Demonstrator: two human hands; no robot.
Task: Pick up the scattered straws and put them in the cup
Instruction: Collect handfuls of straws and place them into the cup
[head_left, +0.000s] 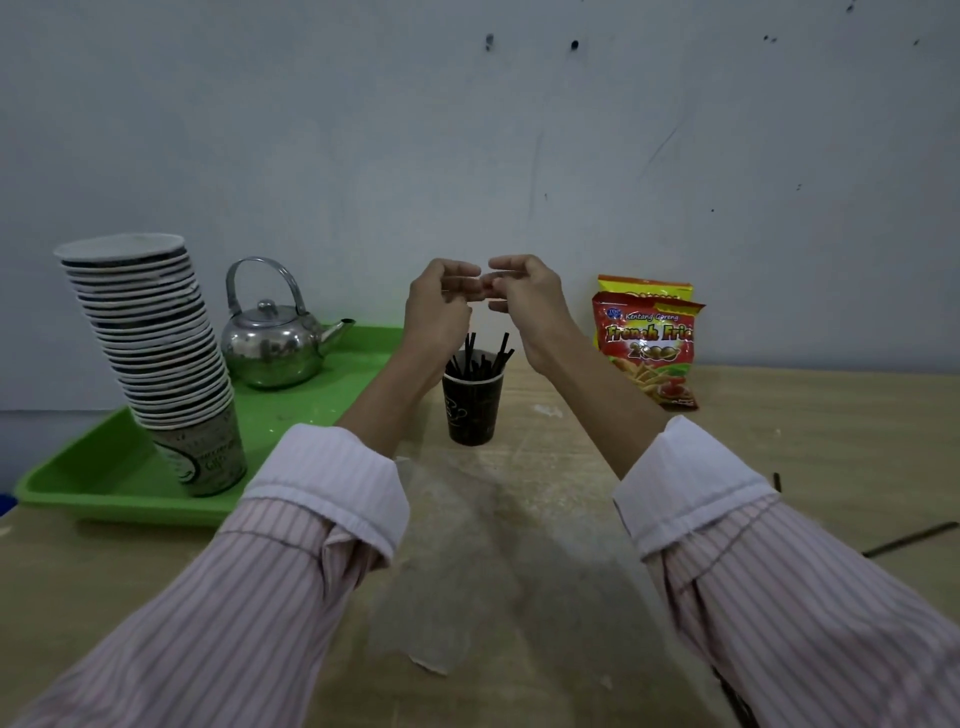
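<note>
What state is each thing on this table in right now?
Cup: upright, holding black straws.
Loose straws: lying on the table, right.
Cup stack: leaning, on the green tray.
Kettle: lid on.
Left hand, right hand: raised, fingertips together.

A pale grey-blue wall (363, 130) fills the upper half of the view, marked with dark specks, small holes and faint scratches. Below it stretches a light wooden table (805, 415) whose surface is worn and scuffed, with a paler, rubbed patch (467, 545) running down its middle and small white flecks here and there. The light is dim and even, with soft shadows on the tabletop.
</note>
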